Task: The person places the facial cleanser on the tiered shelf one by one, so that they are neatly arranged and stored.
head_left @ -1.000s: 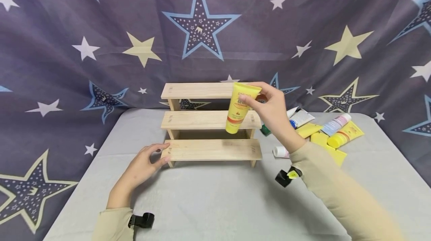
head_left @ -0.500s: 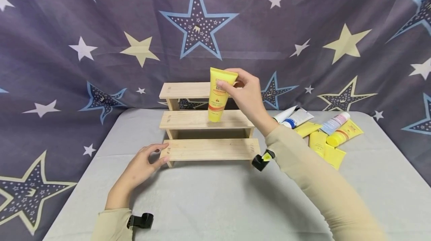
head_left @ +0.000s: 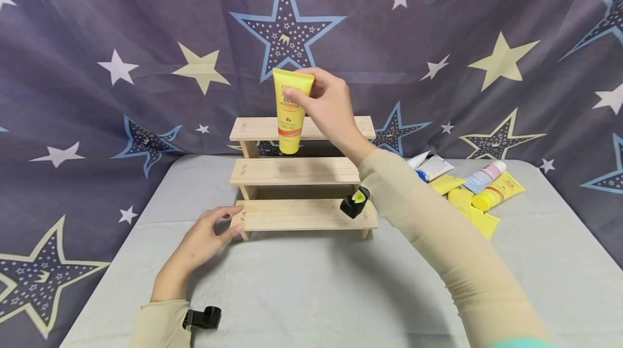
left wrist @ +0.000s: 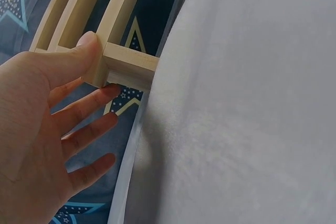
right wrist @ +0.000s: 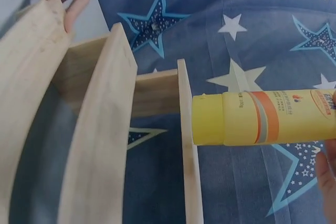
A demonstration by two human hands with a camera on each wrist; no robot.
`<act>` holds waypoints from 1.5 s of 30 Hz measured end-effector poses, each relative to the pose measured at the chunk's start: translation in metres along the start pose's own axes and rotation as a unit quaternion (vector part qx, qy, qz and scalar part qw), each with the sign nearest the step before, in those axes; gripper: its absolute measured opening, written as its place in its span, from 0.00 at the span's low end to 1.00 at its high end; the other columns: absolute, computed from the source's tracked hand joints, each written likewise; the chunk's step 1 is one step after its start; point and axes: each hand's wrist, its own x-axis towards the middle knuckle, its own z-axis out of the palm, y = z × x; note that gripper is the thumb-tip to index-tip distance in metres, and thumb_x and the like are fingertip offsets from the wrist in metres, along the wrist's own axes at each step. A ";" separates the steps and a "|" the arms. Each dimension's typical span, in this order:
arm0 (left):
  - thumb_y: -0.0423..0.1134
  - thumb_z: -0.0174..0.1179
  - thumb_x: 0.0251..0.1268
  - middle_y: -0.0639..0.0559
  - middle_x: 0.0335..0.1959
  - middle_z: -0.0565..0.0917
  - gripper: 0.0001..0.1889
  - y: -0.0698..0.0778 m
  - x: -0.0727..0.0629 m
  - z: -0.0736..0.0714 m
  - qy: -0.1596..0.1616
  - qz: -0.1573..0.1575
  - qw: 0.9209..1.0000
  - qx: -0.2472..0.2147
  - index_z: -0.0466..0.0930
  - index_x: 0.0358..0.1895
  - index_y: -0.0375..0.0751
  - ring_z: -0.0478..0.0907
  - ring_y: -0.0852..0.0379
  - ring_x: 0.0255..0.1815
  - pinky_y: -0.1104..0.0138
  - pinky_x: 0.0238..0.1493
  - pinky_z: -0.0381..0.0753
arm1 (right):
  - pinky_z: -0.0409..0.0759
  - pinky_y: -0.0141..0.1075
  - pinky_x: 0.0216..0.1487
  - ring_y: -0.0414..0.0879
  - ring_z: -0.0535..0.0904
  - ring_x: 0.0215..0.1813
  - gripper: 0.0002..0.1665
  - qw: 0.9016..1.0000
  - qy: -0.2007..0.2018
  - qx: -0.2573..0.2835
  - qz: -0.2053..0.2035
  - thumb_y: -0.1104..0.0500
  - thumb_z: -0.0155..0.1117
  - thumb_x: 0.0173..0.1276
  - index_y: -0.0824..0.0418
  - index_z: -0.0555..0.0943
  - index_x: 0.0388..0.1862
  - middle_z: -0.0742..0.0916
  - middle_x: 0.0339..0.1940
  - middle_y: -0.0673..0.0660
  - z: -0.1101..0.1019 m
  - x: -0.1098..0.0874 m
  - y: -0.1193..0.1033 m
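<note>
A three-step wooden display shelf point(head_left: 297, 215) stands on the cloth-covered table. My left hand point(head_left: 201, 240) pinches the left end of its lowest step, thumb on the board and index finger at its underside in the left wrist view; the other fingers point(left wrist: 93, 135) are spread loosely. My right hand point(head_left: 331, 107) grips a yellow squeeze tube point(head_left: 291, 121) near its flat crimped end, thumb across the printed front. The tube hangs cap down and nearly upright, overlapping the top step in the head view. In the right wrist view its yellow cap point(right wrist: 208, 120) is right by the top board's edge.
Right of the shelf lies a loose pile of tubes: a yellow tube with an orange band point(head_left: 501, 191), a pink-and-blue tube point(head_left: 484, 176), a white tube with a blue cap point(head_left: 435, 167) and other yellow ones. A star-patterned curtain point(head_left: 389, 29) hangs behind the table.
My right hand has carried the yellow tube left and upward, from in front of the middle step's right part to the top step. The left hand keeps its grip on the lowest step.
</note>
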 end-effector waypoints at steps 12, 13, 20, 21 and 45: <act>0.52 0.63 0.68 0.36 0.65 0.74 0.28 0.000 0.000 -0.001 -0.004 -0.005 1.000 0.002 0.74 0.68 0.45 0.68 0.35 0.65 0.37 0.65 0.61 | 0.80 0.33 0.41 0.42 0.82 0.38 0.20 1.000 -0.004 -0.026 0.002 0.59 0.73 0.64 0.63 0.83 0.53 0.88 0.42 0.54 0.018 0.026 0.006; 0.52 0.63 0.68 0.36 0.65 0.74 0.28 0.000 0.000 -0.001 -0.004 -0.004 1.000 0.001 0.74 0.68 0.44 0.68 0.35 0.65 0.37 0.65 0.61 | 0.80 0.32 0.41 0.42 0.81 0.38 0.20 1.000 -0.003 -0.027 0.000 0.59 0.74 0.63 0.63 0.83 0.53 0.88 0.42 0.54 0.019 0.028 0.006; 0.53 0.63 0.68 0.37 0.66 0.74 0.28 -0.001 0.002 0.000 -0.005 -0.002 1.000 0.004 0.74 0.68 0.45 0.69 0.36 0.65 0.38 0.65 0.62 | 0.77 0.29 0.42 0.41 0.80 0.40 0.21 0.999 -0.007 -0.053 0.007 0.58 0.75 0.61 0.62 0.84 0.53 0.88 0.42 0.54 0.034 0.042 0.008; 0.52 0.63 0.68 0.37 0.66 0.74 0.28 0.000 0.002 0.000 -0.004 -0.002 1.000 0.004 0.74 0.68 0.45 0.69 0.36 0.65 0.38 0.65 0.62 | 0.77 0.29 0.42 0.41 0.80 0.40 0.21 0.998 -0.009 -0.058 0.010 0.58 0.76 0.61 0.62 0.84 0.53 0.88 0.42 0.54 0.036 0.043 0.008; 0.53 0.62 0.68 0.39 0.66 0.74 0.28 0.000 -0.002 -0.001 -0.005 -0.001 1.000 -0.003 0.74 0.68 0.45 0.68 0.36 0.66 0.38 0.66 0.61 | 0.78 0.29 0.43 0.41 0.82 0.42 0.23 0.993 -0.041 -0.069 0.083 0.59 0.74 0.61 0.60 0.83 0.55 0.89 0.43 0.55 0.070 0.055 0.002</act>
